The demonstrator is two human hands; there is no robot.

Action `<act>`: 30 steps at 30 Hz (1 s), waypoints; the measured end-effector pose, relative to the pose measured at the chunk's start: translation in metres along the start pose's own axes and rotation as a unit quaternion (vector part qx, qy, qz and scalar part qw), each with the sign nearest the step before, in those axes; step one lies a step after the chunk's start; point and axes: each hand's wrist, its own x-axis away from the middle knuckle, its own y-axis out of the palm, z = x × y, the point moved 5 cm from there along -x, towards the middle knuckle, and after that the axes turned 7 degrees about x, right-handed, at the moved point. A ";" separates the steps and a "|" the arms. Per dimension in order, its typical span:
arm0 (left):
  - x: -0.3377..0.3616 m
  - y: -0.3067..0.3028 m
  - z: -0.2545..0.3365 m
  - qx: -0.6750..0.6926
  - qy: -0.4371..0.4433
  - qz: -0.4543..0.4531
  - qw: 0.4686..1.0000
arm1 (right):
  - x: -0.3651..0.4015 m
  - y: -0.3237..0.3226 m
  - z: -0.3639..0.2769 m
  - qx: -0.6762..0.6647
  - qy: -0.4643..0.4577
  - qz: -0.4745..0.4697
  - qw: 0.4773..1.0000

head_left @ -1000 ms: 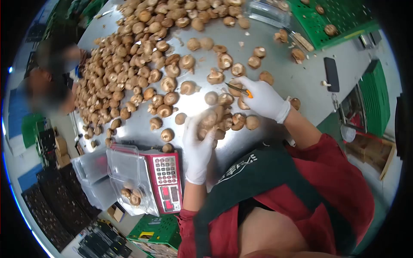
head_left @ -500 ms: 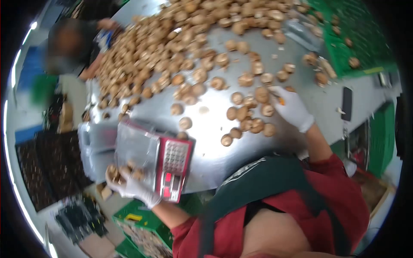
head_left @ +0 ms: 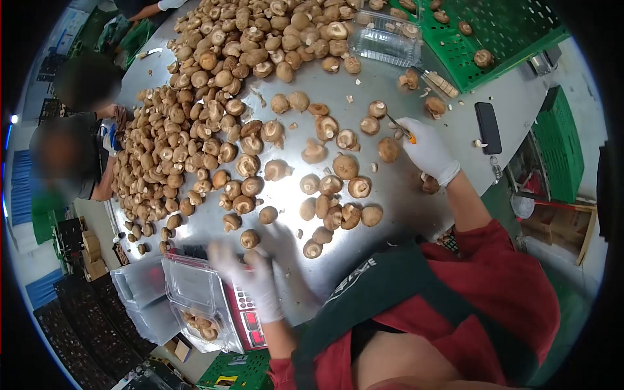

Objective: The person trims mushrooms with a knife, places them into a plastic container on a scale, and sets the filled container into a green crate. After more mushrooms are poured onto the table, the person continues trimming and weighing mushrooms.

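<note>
My right hand [head_left: 426, 151], in a white glove, is closed round a small orange-handled knife [head_left: 409, 136] beside a brown mushroom [head_left: 389, 149]. My left hand [head_left: 250, 276], also gloved and blurred by motion, passes over the red scale [head_left: 252, 328]. Its fingers are spread around a mushroom [head_left: 250, 256] at the scale's far edge. On the scale is an open clear plastic box [head_left: 192, 283] with several mushrooms [head_left: 203, 326] in its near part. Loose mushrooms [head_left: 344, 166] lie on the metal table [head_left: 409, 208] between my hands.
A large mushroom heap [head_left: 195, 123] covers the far left of the table. Stacked clear boxes [head_left: 140, 283] stand left of the scale. A green crate [head_left: 487, 39], a clear tray [head_left: 385, 47] and a phone [head_left: 487, 128] are at right. Other people [head_left: 65, 156] work at the far side.
My left hand has left the box, where the mushrooms it held now lie, and moved to the scale's far edge. The right hand keeps its knife. The view has shifted.
</note>
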 end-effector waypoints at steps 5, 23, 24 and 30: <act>0.001 0.136 0.069 0.185 -0.027 -0.246 0.951 | -0.001 -0.001 0.013 0.000 -0.017 0.011 1.000; -0.182 0.212 0.055 0.551 -0.219 -0.362 0.720 | 0.003 -0.019 0.037 -0.064 0.054 0.014 0.996; -0.174 0.206 0.056 0.584 -0.217 -0.352 0.699 | 0.004 -0.017 0.036 -0.068 0.056 0.011 0.996; -0.136 0.160 0.075 0.722 -0.240 -0.322 0.563 | 0.000 -0.011 0.016 -0.079 0.040 -0.011 0.996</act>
